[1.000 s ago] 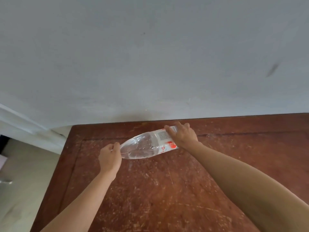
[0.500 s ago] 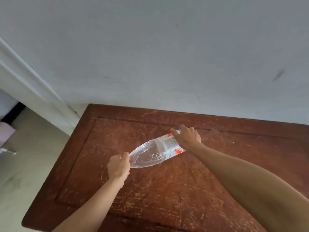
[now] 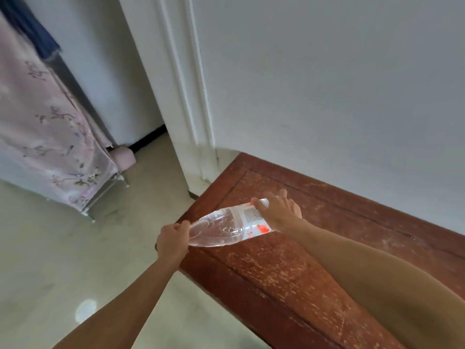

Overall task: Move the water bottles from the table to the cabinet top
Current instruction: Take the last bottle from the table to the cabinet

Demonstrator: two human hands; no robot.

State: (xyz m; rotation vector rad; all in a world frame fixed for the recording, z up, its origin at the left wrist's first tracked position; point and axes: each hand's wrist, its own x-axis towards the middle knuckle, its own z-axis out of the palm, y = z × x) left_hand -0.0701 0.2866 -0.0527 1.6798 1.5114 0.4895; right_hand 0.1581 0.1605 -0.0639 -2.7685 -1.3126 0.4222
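2 bare forearms enter from the bottom edge. The table (image 3: 289, 273), worn red-brown wood with a raised border and a scratched top, runs from lower right up toward the wall.

Left hand (image 3: 173, 239): fingers and thumb curled tight round the narrow neck end of the bottle (image 3: 221, 227). The cap is hidden inside the grip.

Right hand (image 3: 279, 212): clamped on the labelled base end, thumb laid across the label, fingers wrapped round the far side.

The bottle is clear plastic with a white label bearing red marks. It lies near level, neck to the left, slung between the 2 hands over the table's left edge. The neck end juts past that edge above the floor (image 3: 63, 260). Its wall looks clear throughout; how much water it holds cannot be told.

Left of the table the pale floor lies open as far as a white door frame (image 3: 181, 96), which meets the table's far-left corner. Beyond the frame hangs a pink patterned cloth (image 3: 45, 134) on a thin metal stand, with a pink rounded item (image 3: 123, 157) low beside it. A plain white wall (image 3: 327, 84) backs the table's far edge.
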